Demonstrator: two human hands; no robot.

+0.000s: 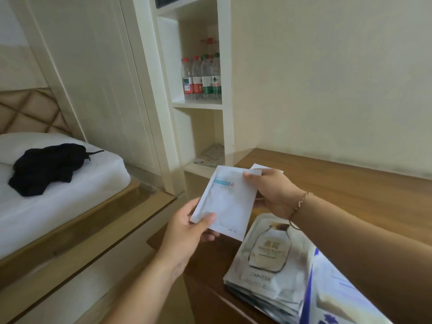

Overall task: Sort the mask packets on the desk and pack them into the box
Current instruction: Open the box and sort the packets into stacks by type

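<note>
White foil packets [228, 202] sit fanned between my two hands, held in the air above the desk [350, 183]. My left hand [187, 230] pinches their lower corner, thumb on top; my right hand [271, 190] grips the upper edge, with at least one more packet behind the front one. Just below my right wrist lies a squared stack of bottle-print packets [268, 260]; blue-printed packets [332, 288] lie beside it. No box is in view. To do this step well, I judge: square the edges, confirm matching prints, keep each kind apart, avoid creasing the seals.
</note>
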